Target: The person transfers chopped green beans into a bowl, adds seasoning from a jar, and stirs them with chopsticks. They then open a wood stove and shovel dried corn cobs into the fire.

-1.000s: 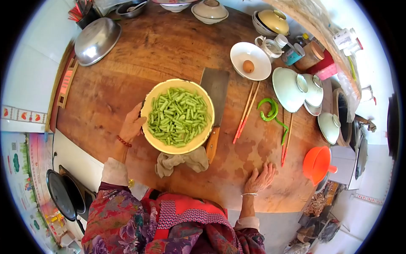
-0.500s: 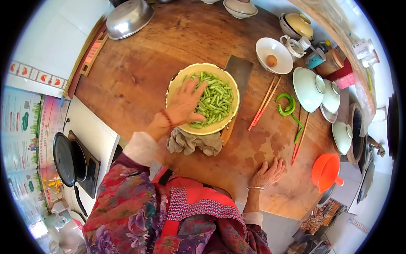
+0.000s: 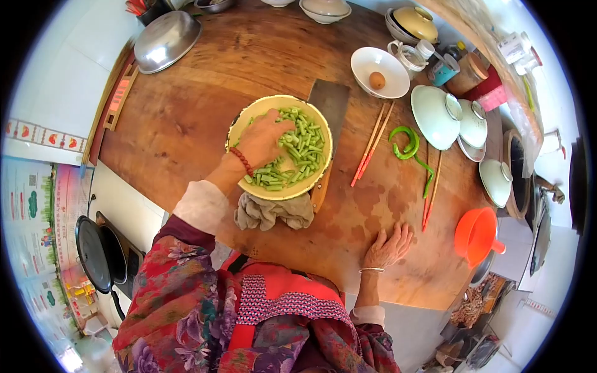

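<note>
Chopped green beans [image 3: 305, 143] fill a cream enamel bowl [image 3: 283, 193] with a dark chipped rim. Inside it my left hand [image 3: 261, 138] is closed around some of the beans, knuckles up, its fingertips hidden among them. A bare patch of the bowl's bottom shows beside the palm. Flat on the wooden table [image 3: 367, 273], close to its front edge, my right hand [image 3: 388, 247] rests with fingers extended and holds nothing. Under the near side of the bowl lies a crumpled grey-brown cloth [image 3: 273, 211]. A cleaver's broad dark blade [image 3: 329, 105] lies at the bowl's right.
Two pairs of chopsticks [image 3: 375, 143] flank curled green peppers [image 3: 407, 146]. Behind them a white bowl [image 3: 364, 62] holds a brown egg [image 3: 377, 80]. Upturned pale bowls [image 3: 435, 115] line the right side, above a red plastic ladle [image 3: 476, 236]. A metal basin [image 3: 165, 40] sits back left.
My left hand has gone from spread over the beans to curled down into them, shifting them and baring some of the bowl's bottom. My right hand stays on the table. The view has shifted slightly.
</note>
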